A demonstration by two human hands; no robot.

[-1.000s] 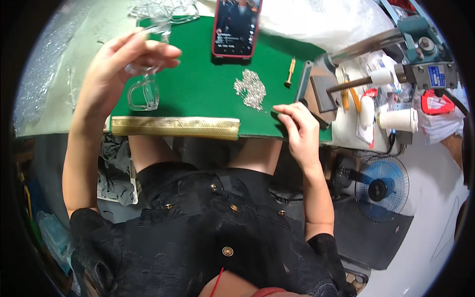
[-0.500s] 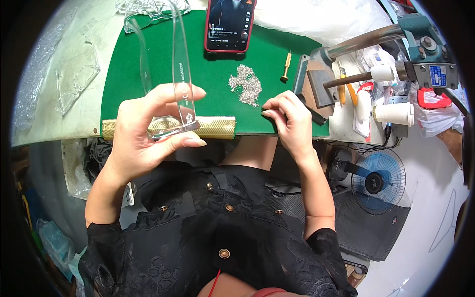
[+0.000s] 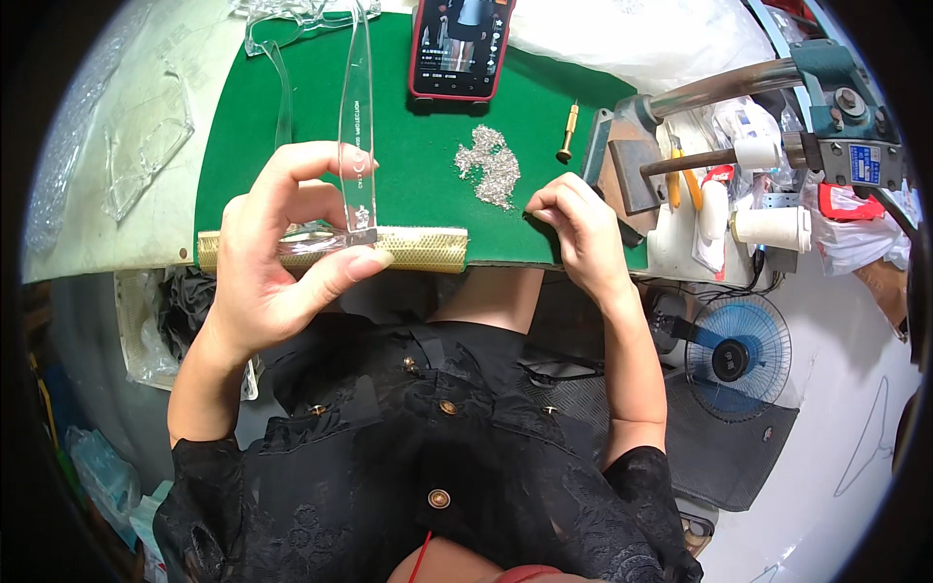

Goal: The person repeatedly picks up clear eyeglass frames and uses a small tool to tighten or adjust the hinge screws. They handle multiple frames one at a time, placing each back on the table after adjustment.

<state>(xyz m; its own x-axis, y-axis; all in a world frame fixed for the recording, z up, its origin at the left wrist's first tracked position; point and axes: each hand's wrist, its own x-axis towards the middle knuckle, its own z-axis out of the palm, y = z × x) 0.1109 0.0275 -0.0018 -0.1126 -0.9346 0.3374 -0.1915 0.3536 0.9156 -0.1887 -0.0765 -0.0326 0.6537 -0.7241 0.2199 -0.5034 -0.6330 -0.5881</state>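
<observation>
Head view. Left hand [image 3: 277,257] raised over the near left edge of the green tabletop [image 3: 408,165], fingers curled and closed on a clear plastic eyeglass frame [image 3: 330,233], thumb beneath and fingertips on top. Front of the frame held flat and low between the fingers, just above the gold mesh strip [image 3: 428,248] along the near edge. One clear temple arm [image 3: 357,117] rising from the grip with its long axis running straight away from the person, tip pointing to the far edge; a second, fainter arm to its left running the same way.

Right hand [image 3: 578,228] resting at the near right edge of the tabletop, fingers bent together with tips pinched; whether anything small sits between them, cannot tell. Just beyond it, a loose heap of tiny silver parts [image 3: 489,167] lying straight on the green surface, in no container. Brass-coloured tool [image 3: 567,131] beside the heap, long axis toward the far edge. Phone [image 3: 459,44] in a red case at the far edge, screen lit. More clear frames [image 3: 146,146] off the left edge.
</observation>
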